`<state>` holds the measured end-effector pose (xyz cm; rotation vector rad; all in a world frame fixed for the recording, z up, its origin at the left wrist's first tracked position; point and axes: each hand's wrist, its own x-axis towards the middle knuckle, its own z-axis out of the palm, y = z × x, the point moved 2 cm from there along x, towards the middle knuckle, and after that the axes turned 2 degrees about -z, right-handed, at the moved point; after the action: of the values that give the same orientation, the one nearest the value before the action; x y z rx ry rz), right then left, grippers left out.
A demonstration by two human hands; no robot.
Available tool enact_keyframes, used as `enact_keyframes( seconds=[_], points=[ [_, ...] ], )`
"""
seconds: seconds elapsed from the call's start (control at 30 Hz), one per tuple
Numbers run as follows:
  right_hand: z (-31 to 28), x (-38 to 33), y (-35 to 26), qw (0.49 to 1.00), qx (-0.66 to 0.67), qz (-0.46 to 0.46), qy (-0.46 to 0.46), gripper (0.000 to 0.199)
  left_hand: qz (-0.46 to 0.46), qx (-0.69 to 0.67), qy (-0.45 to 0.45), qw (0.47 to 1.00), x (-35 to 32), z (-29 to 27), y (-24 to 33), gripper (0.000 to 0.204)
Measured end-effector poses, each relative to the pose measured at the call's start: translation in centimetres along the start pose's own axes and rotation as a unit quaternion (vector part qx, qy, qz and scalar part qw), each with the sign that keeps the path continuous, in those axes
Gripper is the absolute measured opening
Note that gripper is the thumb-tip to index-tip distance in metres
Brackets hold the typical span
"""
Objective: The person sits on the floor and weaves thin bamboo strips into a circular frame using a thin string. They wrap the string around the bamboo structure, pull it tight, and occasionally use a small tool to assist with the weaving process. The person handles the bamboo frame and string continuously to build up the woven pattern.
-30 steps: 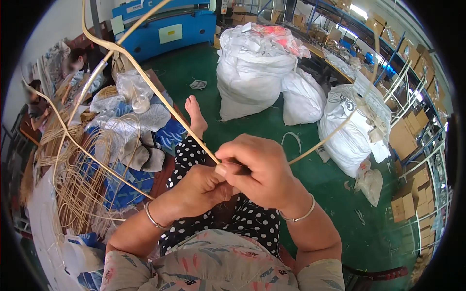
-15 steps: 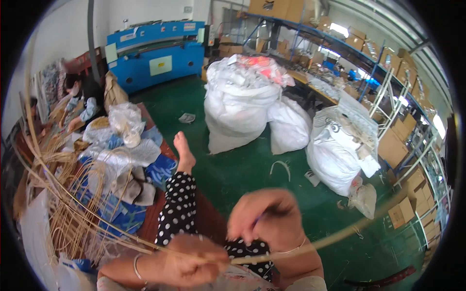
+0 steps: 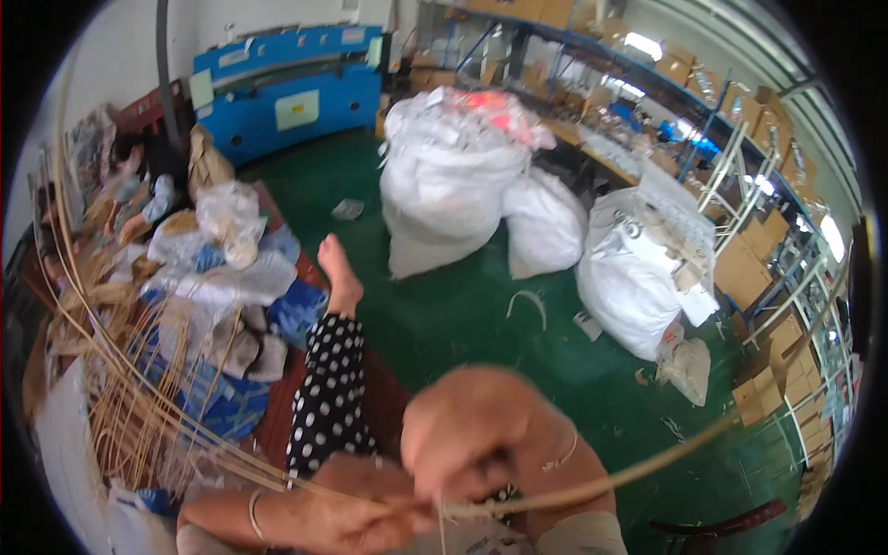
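Observation:
My left hand (image 3: 356, 509) is closed around a long, thin, tan cane strip (image 3: 610, 479) held across my lap. The strip bows up toward both sides of the head view. Close beside it, my right hand (image 3: 490, 435) is curled with its fingertips down at the cane. Motion blurs those fingers, and what they pinch is hidden. A thin pale strand (image 3: 442, 532) hangs from the cane between both hands. At my left lies a heap of bent cane strips (image 3: 139, 407), some running toward my left hand.
Plastic bags (image 3: 227, 222) and blue cloth lie to the left, where another person (image 3: 157, 176) bends over work. Stuffed white sacks (image 3: 453, 194) stand ahead on the green floor. Beyond are a blue machine (image 3: 287, 92) and shelves of cartons (image 3: 675, 65). My bare foot (image 3: 340, 277) stretches forward.
My right hand has moved slightly left and down, closer to my left hand and the cane. A thin strand now shows hanging below the cane. The whole view has shifted a little.

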<state>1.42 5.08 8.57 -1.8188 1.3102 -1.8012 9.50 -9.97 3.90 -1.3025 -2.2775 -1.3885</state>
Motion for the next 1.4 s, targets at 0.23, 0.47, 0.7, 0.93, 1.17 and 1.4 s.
enact_keyframes(
  seconds=[0.23,0.47,0.7,0.93,1.17,1.4],
  points=[
    [2.4,-2.8,4.9,0.952,0.090,0.055,0.287,0.015,0.032,0.070,0.183,0.980,1.5,-2.0,0.0,0.018],
    [4.4,-4.0,4.6,0.935,-0.210,-0.021,0.284,0.018,-0.006,0.139,0.200,0.970,1.5,-2.4,-0.3,0.022],
    [4.3,-3.5,1.6,0.928,-0.292,-0.004,0.232,0.024,-0.035,0.140,0.171,0.975,1.4,-1.8,-1.0,0.017],
    [4.3,-3.4,0.2,0.947,-0.224,0.053,0.224,0.019,-0.014,0.089,0.155,0.984,1.0,-1.7,-1.5,0.011],
    [2.8,-5.1,3.2,0.934,-0.116,0.073,0.331,0.020,-0.018,-0.052,0.188,0.981,1.0,-0.9,-1.7,0.005],
    [1.8,-3.9,4.7,0.974,-0.084,0.097,0.188,0.007,-0.014,-0.045,0.147,0.988,0.7,-0.8,-1.8,0.013]
  ],
)
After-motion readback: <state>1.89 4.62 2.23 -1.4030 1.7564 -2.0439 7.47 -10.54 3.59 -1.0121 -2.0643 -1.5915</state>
